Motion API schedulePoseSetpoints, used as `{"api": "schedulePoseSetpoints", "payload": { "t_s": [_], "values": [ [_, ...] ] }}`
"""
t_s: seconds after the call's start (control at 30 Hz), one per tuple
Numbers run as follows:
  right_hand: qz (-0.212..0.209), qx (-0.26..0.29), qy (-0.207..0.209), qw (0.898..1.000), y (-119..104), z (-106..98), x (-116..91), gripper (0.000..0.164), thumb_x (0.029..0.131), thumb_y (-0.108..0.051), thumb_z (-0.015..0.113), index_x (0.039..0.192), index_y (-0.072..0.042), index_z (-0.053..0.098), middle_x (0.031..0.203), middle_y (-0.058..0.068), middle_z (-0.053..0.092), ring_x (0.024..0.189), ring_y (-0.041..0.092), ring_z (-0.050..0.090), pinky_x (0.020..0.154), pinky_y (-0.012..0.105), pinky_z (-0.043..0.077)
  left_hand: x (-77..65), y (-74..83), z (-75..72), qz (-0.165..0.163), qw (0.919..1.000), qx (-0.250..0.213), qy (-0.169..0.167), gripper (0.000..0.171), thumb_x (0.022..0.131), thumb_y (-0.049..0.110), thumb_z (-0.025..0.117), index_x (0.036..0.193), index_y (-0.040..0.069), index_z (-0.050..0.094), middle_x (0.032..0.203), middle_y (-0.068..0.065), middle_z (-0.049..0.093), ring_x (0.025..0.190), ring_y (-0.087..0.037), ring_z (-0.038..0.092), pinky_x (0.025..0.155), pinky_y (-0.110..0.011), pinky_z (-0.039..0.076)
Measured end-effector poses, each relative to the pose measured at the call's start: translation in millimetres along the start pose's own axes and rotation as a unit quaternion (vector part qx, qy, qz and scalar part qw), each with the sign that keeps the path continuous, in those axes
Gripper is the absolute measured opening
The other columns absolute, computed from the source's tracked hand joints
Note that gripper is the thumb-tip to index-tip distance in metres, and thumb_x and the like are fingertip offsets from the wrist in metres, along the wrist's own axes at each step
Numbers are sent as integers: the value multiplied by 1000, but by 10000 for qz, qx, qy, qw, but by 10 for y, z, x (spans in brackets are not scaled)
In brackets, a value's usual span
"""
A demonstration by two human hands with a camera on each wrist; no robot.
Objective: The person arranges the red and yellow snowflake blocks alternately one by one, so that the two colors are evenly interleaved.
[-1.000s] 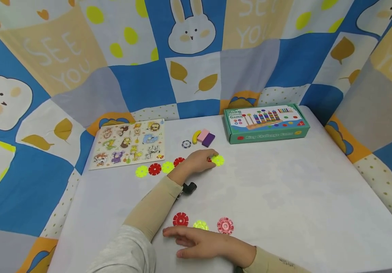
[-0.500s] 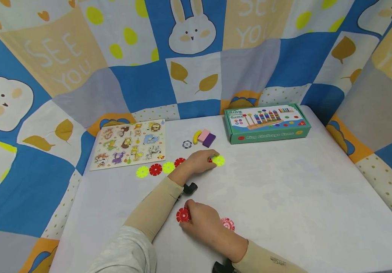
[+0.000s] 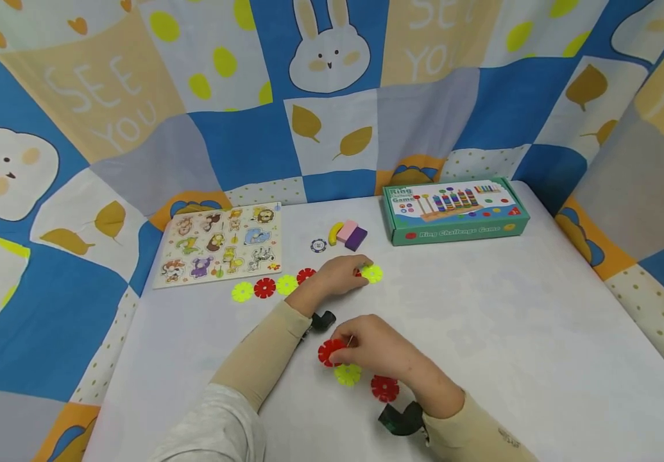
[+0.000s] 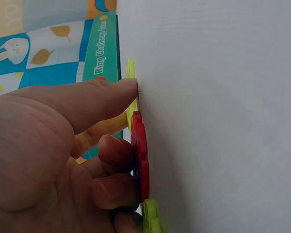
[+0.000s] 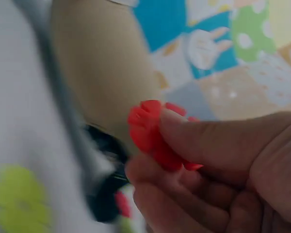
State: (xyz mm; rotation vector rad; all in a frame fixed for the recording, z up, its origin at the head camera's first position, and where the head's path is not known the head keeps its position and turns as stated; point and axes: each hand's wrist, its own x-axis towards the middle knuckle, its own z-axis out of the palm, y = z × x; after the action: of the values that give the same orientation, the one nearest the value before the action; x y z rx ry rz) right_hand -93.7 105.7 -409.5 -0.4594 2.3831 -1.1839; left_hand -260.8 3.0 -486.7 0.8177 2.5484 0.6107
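My right hand (image 3: pixel 374 346) pinches a red flower-shaped disc (image 3: pixel 330 353) between thumb and fingers, raised over the near middle of the table; the red disc (image 5: pixel 150 128) faces the camera in the right wrist view. Below it lie a yellow disc (image 3: pixel 348 375) and another red disc (image 3: pixel 385 389). At the far row of alternating discs, my left hand (image 3: pixel 340 276) holds the end yellow disc (image 3: pixel 373 274) by its edges, with thumb and finger on it in the left wrist view. Its other fingers touch the neighbouring red disc (image 4: pixel 140 160). The hand hides the middle of the row.
An animal puzzle board (image 3: pixel 219 244) lies at the back left. A poker chip (image 3: pixel 318 246), a yellow banana-shaped piece (image 3: pixel 335 233), a pink block (image 3: pixel 347 230) and a purple block (image 3: pixel 356 239) sit behind the left hand. A green game box (image 3: pixel 455 212) stands back right.
My right hand has reached the near discs, picked up the left red one and lifted it forward and to the right. My left hand has stayed at the row's end.
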Motion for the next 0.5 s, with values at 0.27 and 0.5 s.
{"api": "schedulePoseSetpoints", "payload": {
  "t_s": [0.27,0.5],
  "values": [
    [-397,443,805,9950,-140,-941,-213,44,88,-11,67,130,-22,58,102,3,61,73,15,66,69,34,54,8,16,3,71,9999,-124,-21,49,85,40,67,129,24,53,116,7,59,102,-11,51,87,-34,47],
    [193,354,1581,9866,245,-1255,-37,50,87,-15,68,135,-21,53,117,7,56,95,23,62,75,36,53,-15,36,-2,-66,10000,-8,-23,58,81,44,70,133,27,50,126,6,55,110,-13,48,93,-38,44]
  ]
}}
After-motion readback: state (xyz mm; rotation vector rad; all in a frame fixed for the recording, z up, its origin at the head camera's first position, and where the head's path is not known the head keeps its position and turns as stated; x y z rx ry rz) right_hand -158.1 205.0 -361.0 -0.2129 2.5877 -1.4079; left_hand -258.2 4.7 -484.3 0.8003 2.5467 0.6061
